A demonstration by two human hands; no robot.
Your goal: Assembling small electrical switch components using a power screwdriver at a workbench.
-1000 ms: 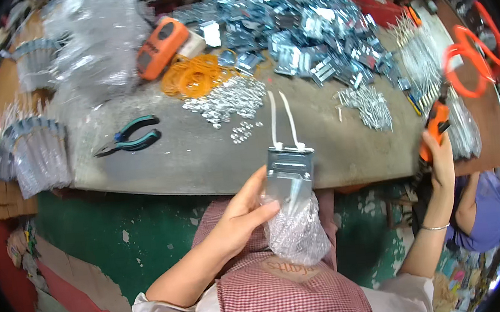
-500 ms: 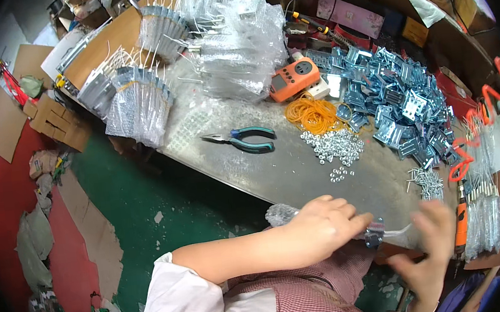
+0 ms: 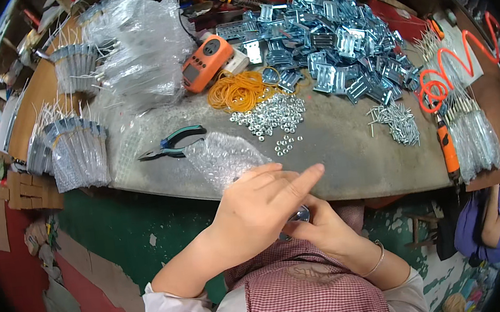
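1. My left hand [image 3: 261, 206] lies over a clear bubble-wrap bag [image 3: 223, 157] at the table's [image 3: 333, 148] near edge, fingers outstretched.
2. My right hand [image 3: 323, 230] pinches a small metal part [image 3: 300, 215] beneath it.

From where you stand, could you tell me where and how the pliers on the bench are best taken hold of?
Grip the pliers by the two teal handles, coming from above on the right. They lie flat, nose pointing left, handles splayed toward the bubble-wrap bag, which crowds them slightly, so pinch both handles together.
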